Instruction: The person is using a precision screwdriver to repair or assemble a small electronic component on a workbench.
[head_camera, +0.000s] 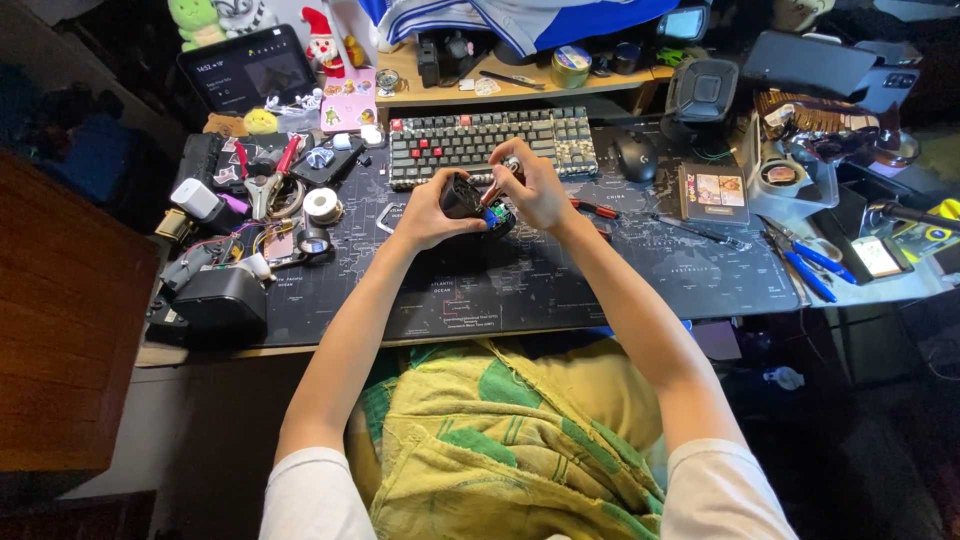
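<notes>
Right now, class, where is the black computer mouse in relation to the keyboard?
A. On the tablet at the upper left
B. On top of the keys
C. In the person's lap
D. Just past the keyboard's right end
D: the black mouse lies on the desk mat, just beyond the right end of the keyboard.

small black round device (462, 196), blue part showing, held above dark desk mat (520, 290)

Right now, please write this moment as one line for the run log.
left hand: holds small black device | right hand: red-handled tool at device | place: above desk mat, before keyboard
</notes>
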